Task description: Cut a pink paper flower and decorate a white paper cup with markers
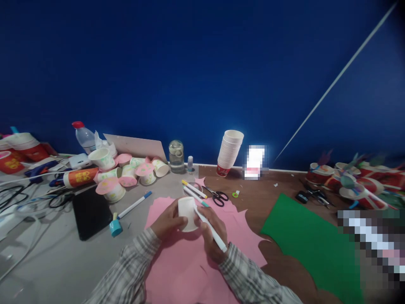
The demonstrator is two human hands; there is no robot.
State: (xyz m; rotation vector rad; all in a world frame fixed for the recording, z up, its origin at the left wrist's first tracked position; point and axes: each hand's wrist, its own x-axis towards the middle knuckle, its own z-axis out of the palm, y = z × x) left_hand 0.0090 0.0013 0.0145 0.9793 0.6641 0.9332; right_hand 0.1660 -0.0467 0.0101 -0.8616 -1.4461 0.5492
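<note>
My left hand (167, 221) is wrapped round a small white paper cup (187, 212), held upside down over a pink paper sheet (186, 261). My right hand (213, 234) grips a white marker (210, 230) in a writing hold, its tip touching the cup's side. Both sleeves are plaid. Two more markers (193, 191) lie just beyond the cup, and black scissors (217, 196) rest to their right.
A green sheet (303, 240) lies at the right. A tall stack of paper cups (229, 153), a glass jar (176, 156), a water bottle (85, 137) and several decorated cups (126, 173) stand at the back. A black tablet (91, 213) and cables lie left.
</note>
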